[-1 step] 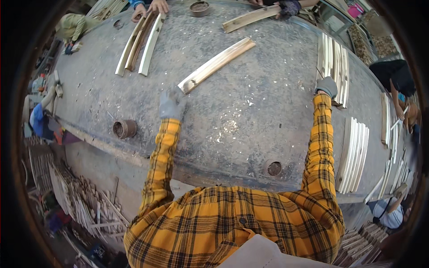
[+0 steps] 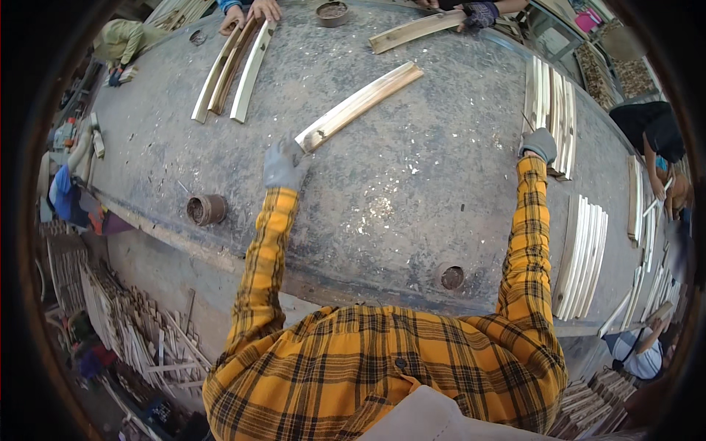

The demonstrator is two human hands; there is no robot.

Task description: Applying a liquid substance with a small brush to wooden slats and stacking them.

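A curved pale wooden strip (image 2: 360, 103) with dark knots lies aslant across the middle of the table. At its near left end is my left hand (image 2: 285, 165) in a grey glove, fingers partly spread and close to or touching the wood. My right hand (image 2: 539, 144), also gloved in grey, is closed beside the near part of a row of wooden strips (image 2: 560, 110). A thin dark sliver sticks out past its fingers; what it belongs to is hidden. A second row of pale strips (image 2: 582, 257) lies nearer, to the right.
Tins of brown paste (image 2: 207, 210) stand on the table (image 2: 412, 242), one at the left, others at the far edge (image 2: 332, 13) and the near edge (image 2: 451, 277). Across the table, co-workers' hands (image 2: 250, 13) hold strips. Loose wood (image 2: 158, 345) is piled at lower left.
My left hand has shifted slightly away from me, toward the strip's near end, and is less blurred. My right hand stays where it was.
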